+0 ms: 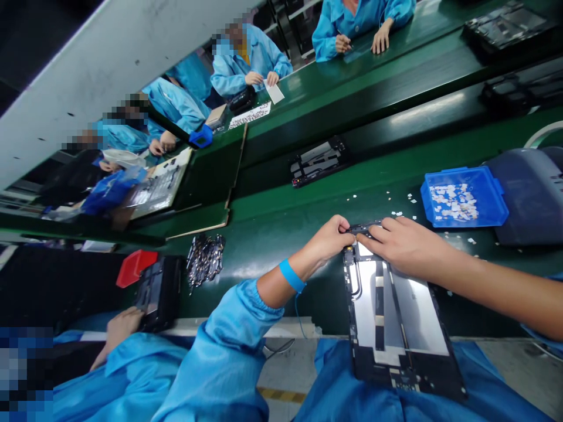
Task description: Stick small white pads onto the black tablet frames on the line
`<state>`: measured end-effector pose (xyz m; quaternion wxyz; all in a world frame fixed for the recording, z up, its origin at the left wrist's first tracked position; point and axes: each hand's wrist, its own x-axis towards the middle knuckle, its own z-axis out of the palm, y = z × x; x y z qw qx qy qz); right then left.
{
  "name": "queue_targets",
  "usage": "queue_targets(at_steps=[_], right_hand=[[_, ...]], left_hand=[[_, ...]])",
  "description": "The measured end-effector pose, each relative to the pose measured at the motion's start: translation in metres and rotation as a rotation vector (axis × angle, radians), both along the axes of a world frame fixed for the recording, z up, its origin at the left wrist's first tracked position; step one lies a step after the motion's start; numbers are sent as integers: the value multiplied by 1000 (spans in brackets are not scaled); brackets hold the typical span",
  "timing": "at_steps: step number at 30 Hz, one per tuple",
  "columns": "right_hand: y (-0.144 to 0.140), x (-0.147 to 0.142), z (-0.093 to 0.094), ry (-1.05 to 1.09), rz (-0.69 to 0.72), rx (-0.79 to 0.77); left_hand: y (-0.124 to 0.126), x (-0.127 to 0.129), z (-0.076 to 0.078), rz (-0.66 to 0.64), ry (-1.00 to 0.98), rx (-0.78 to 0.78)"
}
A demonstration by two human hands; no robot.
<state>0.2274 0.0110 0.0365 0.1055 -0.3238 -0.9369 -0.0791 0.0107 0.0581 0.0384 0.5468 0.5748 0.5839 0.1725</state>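
At the bench's near edge: panel lies flat, lower end over lap. Left hand and right hand pinch a small part at its top edge; seating looks unfinished.

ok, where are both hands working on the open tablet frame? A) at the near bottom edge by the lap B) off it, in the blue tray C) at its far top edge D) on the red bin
C: the left hand and right hand meet at the far top edge of the tablet frame, fingers pinching a small dark part there; the blue tray sits apart to the right.
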Motion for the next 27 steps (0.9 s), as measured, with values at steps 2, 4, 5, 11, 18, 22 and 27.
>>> queue_targets(at_steps=[2,4,5,11,18,22,27], right_hand=[[0,0,0,-5,-3,-1],[0,0,-1,-10,-5,-3],[0,0,-2,-11,-6,-2],[-3,2,-4,-3,-27,-5],[2,4,-5,61,-27,-24],[-21,37,-5,313,-229,-40],[-103,72,-21,479,-555,-398]], left_hand=[[1,1,2,-4,16,-15],[3,2,4,-15,28,-19],[3,2,4,-19,31,-13],[-5,-3,1,-101,70,85],[-23,-6,-1,-142,164,335],[-55,-28,2,-36,166,430],[-123,-52,-8,-138,126,284]])
